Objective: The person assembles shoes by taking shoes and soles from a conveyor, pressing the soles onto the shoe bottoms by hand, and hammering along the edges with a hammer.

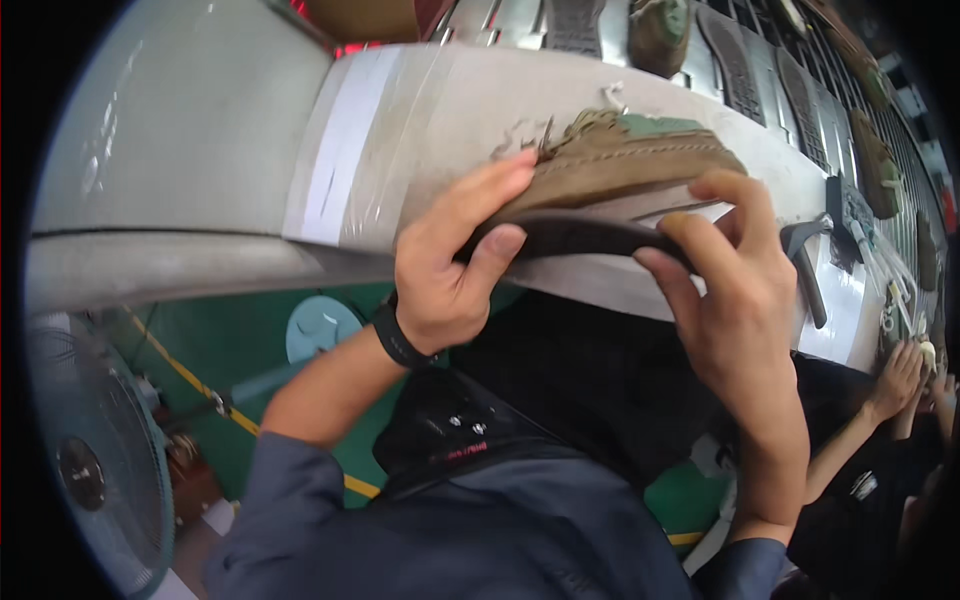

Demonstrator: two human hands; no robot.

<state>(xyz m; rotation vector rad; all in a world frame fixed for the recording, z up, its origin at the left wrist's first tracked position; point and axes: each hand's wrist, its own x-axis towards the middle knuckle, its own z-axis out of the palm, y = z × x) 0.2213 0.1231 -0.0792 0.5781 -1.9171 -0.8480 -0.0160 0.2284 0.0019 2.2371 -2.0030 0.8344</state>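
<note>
A brown shoe upper (640, 158) with laces and a green lining lies on its side at the table's edge, its bottom toward me. A dark shoe sole (585, 236) runs along that bottom. My left hand (450, 250) is closed round the left end of both, its thumb on the sole and its fingers on the upper. At the other end, my right hand (735, 270) pinches the sole between thumb and fingers, with one fingertip near the upper. Toward the right, a gap shows between sole and upper.
On the pale worktable (420, 120), a hammer (808, 270) lies right of my right hand. A slatted conveyor (700, 70) behind carries several soles and shoes. A co-worker's hands (900, 378) are at far right. A fan (95, 470) stands lower left near a light-blue round seat (322, 328).
</note>
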